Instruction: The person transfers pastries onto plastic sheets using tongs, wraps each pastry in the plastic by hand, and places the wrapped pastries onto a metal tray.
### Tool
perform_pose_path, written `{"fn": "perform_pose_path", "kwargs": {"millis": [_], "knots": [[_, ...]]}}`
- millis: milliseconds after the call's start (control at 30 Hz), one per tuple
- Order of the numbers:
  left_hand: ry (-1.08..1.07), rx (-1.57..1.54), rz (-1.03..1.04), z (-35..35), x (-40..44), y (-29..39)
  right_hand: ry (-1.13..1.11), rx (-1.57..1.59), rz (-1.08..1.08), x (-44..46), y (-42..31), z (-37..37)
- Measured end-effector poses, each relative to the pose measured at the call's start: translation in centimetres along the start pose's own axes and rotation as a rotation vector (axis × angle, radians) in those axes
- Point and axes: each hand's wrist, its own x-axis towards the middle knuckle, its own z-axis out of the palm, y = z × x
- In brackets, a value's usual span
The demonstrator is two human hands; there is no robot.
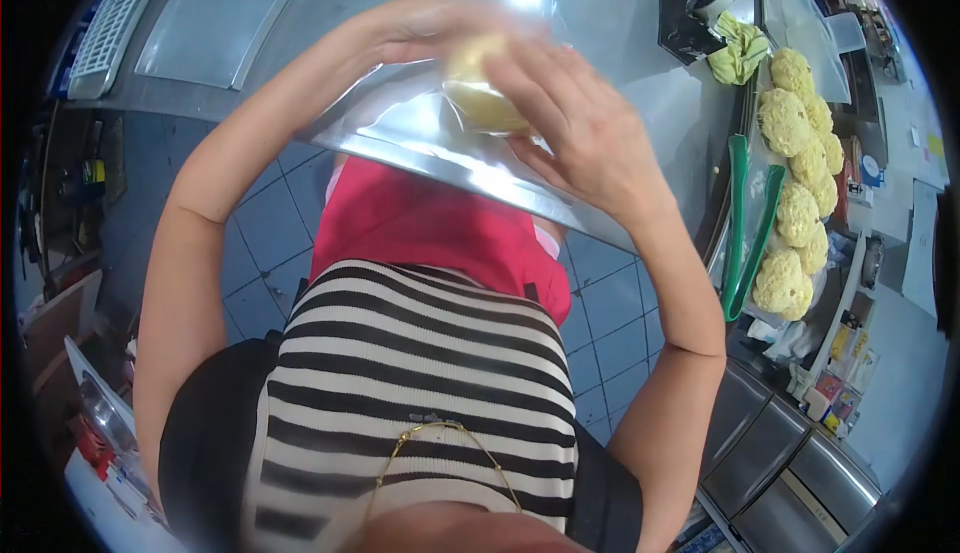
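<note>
Right hand (592, 135) touches a yellow lump (478, 101) (blurred).

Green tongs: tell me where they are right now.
In the head view, the green tongs lie toward the right side, just left of the yellow clumps and below the crumpled yellow cloth.

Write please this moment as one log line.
right hand: curved at yellow ball; left hand: beside ball, blurred; clear plastic: on metal table; green tongs: beside yellow lumps

A white plastic basket (112, 21) sits at the left end of the counter (610, 23). At right, a crumpled yellow-green cloth (738, 50) lies beside a black box (682, 11), near green tongs (736, 218).
</note>
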Motion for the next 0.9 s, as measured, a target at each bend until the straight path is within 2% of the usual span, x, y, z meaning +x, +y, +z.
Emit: {"fn": "perform_pose_path", "kwargs": {"millis": [100, 233, 333, 500, 600, 667, 767, 800, 867, 900], "knots": [[-0.069, 0.010, -0.035, -0.9, 0.8, -0.7, -0.030, -0.119, -0.049, -0.8, 0.8, 1.6], [-0.139, -0.057, 0.024, -2.8, 2.3, -2.4, -0.033, -0.147, -0.020, -1.1, 1.0, 2.7], [-0.179, 0.002, 0.169, -1.4, 2.1, -1.5, -0.018, -0.173, -0.006, -1.5, 1.5, 3.9], [-0.168, 0.031, 0.230, -0.1, 1.6, -1.9, 0.011, -0.141, 0.050, -2.4, 1.3, 5.0], [-0.039, 0.292, 0.233, 0.1, 1.6, -2.5, 0.052, -0.188, 0.074, -2.8, 0.7, 5.2], [-0.025, 0.317, 0.218, 0.2, 1.5, -2.5, 0.072, -0.214, 0.079, -2.8, 0.6, 4.9], [0.004, 0.372, 0.188, 0.4, 1.4, -2.5, 0.184, 0.075, 0.195, -2.4, 0.8, 3.6], [0.004, 0.371, 0.237, 0.5, 1.4, -2.7, 0.182, 0.076, 0.196, -2.7, 1.8, 3.7], [-0.004, 0.370, 0.336, 0.9, 1.5, -2.9, 0.398, 0.423, 0.507, -3.1, 5.1, 4.2], [-0.010, 0.372, 0.339, 1.0, 1.6, -2.8, 0.402, 0.417, 0.509, -2.8, 5.7, 4.2]]}}
